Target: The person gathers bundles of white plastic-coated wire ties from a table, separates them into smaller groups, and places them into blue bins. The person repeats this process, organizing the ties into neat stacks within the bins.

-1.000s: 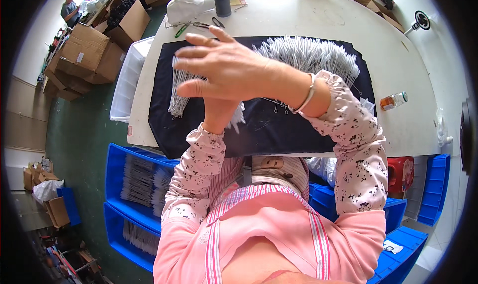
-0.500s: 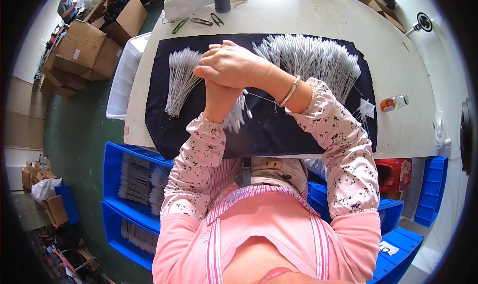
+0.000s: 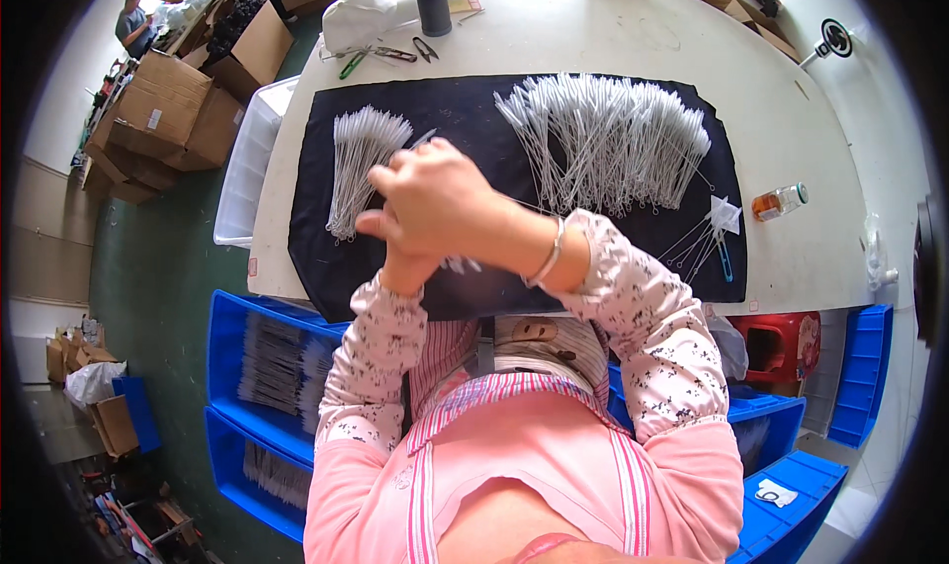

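Note:
In front of me my hands cross above a dark cloth (image 3: 465,99). My right hand (image 3: 430,193) lies over the left, its fingers bent and a little smeared by motion. What its fingers grip is hidden. Beneath it my left hand (image 3: 407,270) shows little more than its wrist side. White tips of a bunch of wire brushes (image 3: 461,264) stick out beside it, apparently held in that hand. To the left lies a small pile of wire brushes (image 3: 361,169) with white bristle ends and looped wire handles. A larger brush pile (image 3: 613,134) spreads at the right.
Several loose wires and a blue-handled tool (image 3: 725,260) lie at the cloth's right. Beyond stands a glass bottle (image 3: 779,202). Snips (image 3: 425,50) and a dark cup (image 3: 431,0) sit at the back. Blue bins (image 3: 222,366) of brushes flank me, with a red stool (image 3: 771,347) at right.
Both hands have come nearer to me and slightly left, with the right hand turned and its fingers more bent. The brush bunch below them shows less than before.

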`<state>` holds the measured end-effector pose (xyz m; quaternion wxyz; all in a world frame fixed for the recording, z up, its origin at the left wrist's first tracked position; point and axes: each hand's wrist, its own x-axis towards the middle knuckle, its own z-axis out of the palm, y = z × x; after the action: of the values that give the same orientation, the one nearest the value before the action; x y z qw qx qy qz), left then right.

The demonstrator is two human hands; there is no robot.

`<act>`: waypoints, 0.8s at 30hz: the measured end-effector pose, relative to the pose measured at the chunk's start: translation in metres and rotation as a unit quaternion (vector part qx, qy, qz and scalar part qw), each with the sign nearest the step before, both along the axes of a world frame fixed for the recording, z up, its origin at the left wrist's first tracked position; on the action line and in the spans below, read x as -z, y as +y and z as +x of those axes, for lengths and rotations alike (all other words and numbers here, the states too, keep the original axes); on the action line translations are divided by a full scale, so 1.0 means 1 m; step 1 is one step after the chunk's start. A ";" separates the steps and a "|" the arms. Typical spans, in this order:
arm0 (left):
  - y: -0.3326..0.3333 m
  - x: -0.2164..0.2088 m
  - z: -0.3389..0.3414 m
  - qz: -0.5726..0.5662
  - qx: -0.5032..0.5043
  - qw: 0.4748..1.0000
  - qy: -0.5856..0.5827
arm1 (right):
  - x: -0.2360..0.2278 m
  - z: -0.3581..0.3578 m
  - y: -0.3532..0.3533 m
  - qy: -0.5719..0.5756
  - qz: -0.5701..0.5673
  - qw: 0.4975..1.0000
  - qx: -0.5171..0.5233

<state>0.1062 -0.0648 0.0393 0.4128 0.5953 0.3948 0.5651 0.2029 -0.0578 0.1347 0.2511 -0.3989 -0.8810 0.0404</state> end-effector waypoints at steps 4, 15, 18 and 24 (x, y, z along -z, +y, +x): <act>-0.007 -0.001 -0.006 -0.013 -0.002 0.999 0.029 | 0.000 -0.002 -0.002 0.008 -0.015 1.000 0.004; 0.037 -0.052 0.003 -0.072 0.063 0.995 -0.040 | 0.022 0.022 0.063 0.358 -0.025 0.933 -0.006; 0.012 -0.056 -0.002 -0.109 0.068 0.991 -0.022 | 0.028 0.048 0.025 0.487 -0.119 0.860 0.092; -0.042 -0.095 0.003 0.097 0.143 0.981 0.092 | 0.090 0.087 -0.032 0.516 -0.509 0.678 0.116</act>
<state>0.1094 -0.1070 0.1347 0.3919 0.7321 0.2854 0.4785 0.2903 -0.0900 0.0446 0.4268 -0.4799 -0.4013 0.6531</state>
